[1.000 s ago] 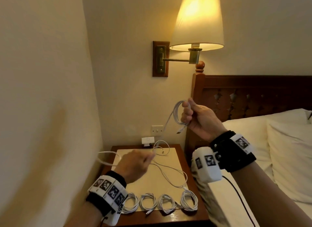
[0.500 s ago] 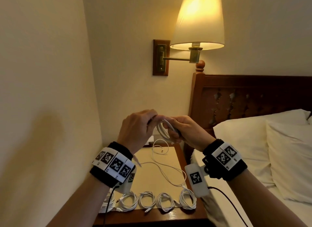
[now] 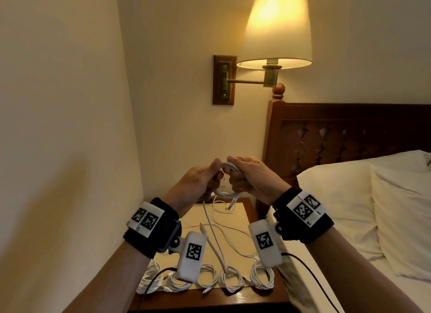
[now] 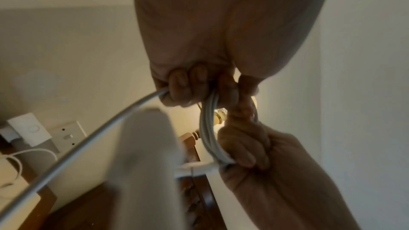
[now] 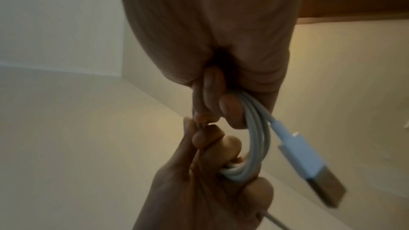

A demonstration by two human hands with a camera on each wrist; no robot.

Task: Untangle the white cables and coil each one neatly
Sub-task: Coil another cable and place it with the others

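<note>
Dim and warm, lit only by the wall lamp (image 3: 276, 28); soft shadows left of it; blurred, underexposed wrist views.

Cream walls (image 3: 70, 103) meet in a corner at the left. A lit lamp (image 3: 276, 28) with a pale shade hangs from a brass arm fixed to a wooden wall plate (image 3: 224, 79). Below it stands a dark wooden bedside table (image 3: 265, 296) with a light inset top. A white wall socket (image 4: 68, 135) sits just above the table, with a white plug (image 4: 28, 128) beside it. To the right is a carved dark wooden headboard (image 3: 349, 135) with a round knob on its post, and 2 white pillows (image 3: 338, 196) lie on the bed.
</note>
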